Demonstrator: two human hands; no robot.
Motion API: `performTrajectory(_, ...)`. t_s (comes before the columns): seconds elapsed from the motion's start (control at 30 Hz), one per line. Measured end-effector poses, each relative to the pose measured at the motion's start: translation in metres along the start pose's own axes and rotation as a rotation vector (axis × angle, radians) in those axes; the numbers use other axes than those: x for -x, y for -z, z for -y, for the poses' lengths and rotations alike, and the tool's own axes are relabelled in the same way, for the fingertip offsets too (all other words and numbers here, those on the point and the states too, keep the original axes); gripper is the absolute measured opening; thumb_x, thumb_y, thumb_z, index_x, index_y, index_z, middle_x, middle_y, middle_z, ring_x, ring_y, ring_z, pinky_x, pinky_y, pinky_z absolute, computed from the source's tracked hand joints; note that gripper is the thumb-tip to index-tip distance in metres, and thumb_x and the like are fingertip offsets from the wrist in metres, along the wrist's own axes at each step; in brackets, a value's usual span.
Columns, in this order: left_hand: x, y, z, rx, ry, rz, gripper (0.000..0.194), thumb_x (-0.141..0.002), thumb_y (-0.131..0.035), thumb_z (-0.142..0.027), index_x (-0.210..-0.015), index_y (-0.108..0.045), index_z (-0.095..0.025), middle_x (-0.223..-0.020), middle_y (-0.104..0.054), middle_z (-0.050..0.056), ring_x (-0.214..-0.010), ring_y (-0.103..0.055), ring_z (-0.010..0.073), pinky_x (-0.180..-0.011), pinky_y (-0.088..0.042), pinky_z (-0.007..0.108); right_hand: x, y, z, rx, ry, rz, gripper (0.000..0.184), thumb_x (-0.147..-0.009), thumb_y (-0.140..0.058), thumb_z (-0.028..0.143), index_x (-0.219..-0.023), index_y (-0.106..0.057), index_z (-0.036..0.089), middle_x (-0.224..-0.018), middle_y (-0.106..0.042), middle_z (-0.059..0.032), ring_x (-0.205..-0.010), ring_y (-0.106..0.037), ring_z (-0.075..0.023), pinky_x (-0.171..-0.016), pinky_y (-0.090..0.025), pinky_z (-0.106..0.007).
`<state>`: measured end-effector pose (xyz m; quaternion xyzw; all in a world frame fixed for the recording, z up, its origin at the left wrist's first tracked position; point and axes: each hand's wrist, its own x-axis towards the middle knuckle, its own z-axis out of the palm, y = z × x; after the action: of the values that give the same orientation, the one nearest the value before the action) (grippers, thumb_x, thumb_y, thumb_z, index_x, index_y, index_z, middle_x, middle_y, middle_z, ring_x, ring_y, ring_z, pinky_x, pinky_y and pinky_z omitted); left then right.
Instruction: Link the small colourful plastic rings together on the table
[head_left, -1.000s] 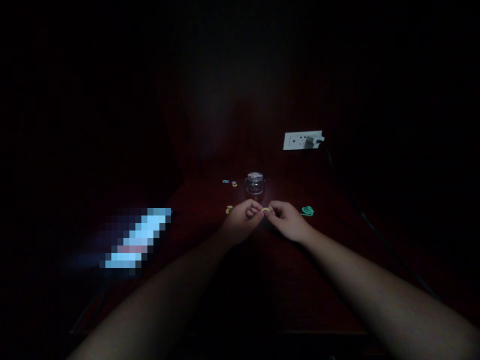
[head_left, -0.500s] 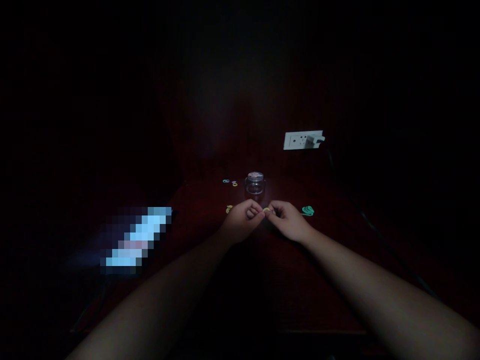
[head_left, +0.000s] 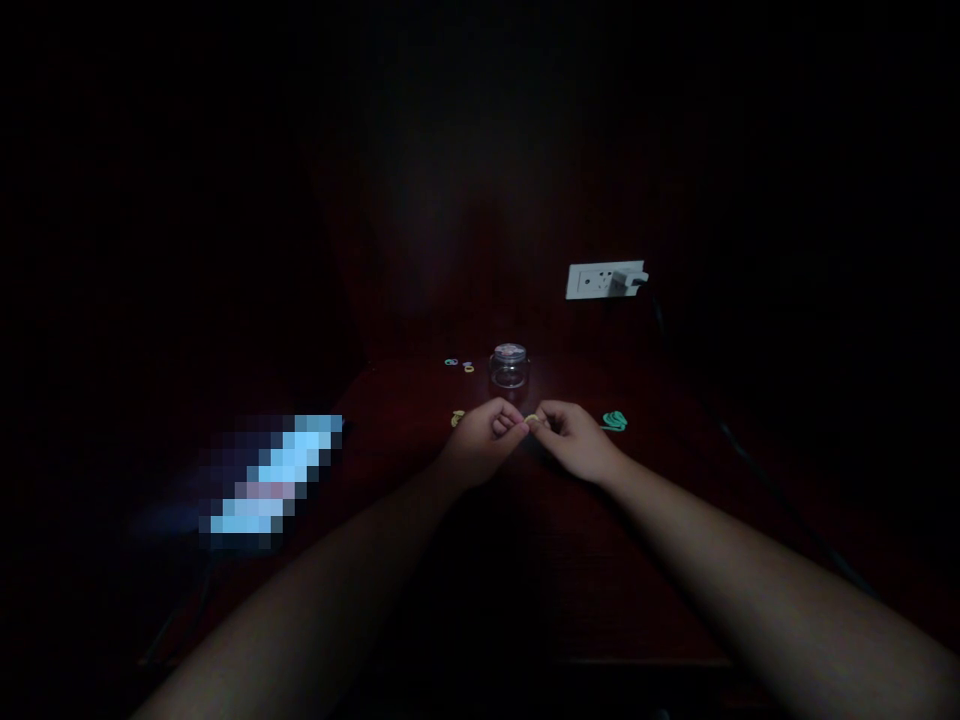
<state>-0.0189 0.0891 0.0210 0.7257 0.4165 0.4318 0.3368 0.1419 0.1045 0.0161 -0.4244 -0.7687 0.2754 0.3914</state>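
Note:
My left hand (head_left: 487, 440) and my right hand (head_left: 574, 440) meet over the dark red table, fingertips pinched together. Between them is a small yellow ring-like piece (head_left: 532, 419), gripped from both sides; its exact kind is too small to make out. Partly behind my left hand lies a yellow coil of cord (head_left: 457, 419). To the right of my right hand rests a green coil of cord (head_left: 615, 421). A clear lidded jar (head_left: 510, 368) stands just beyond both hands.
Several small coloured rings (head_left: 469, 369) lie left of the jar. A lit, blurred-out screen (head_left: 277, 480) is at the left. On the back wall is a white socket plate (head_left: 592, 281) with a plug in it, and a dark cable (head_left: 780, 525) runs along the right side.
Almost nothing differs. Both hands keep the same pinch on the yellow piece, and the whole view has shifted very slightly.

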Motion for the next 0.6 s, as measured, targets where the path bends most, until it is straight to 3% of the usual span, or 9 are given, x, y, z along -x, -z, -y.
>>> performTrajectory(0.6, -0.0023, -0.0003, 0.0069, 0.031, 0.003, -0.019, 0.02, -0.073, -0.055, -0.033, -0.079, -0.055, -0.014, -0.071, -0.061, 0.002, -0.063, -0.055, 0.0102, -0.055, -0.041, 0.02, 0.0011, -0.0004, 0.0019, -0.022, -0.009, 0.022, 0.023, -0.074, -0.047, 0.033, -0.059, -0.043, 0.016, -0.053, -0.04, 0.0034, -0.051, -0.035, -0.0081, -0.046, -0.026, -0.02)
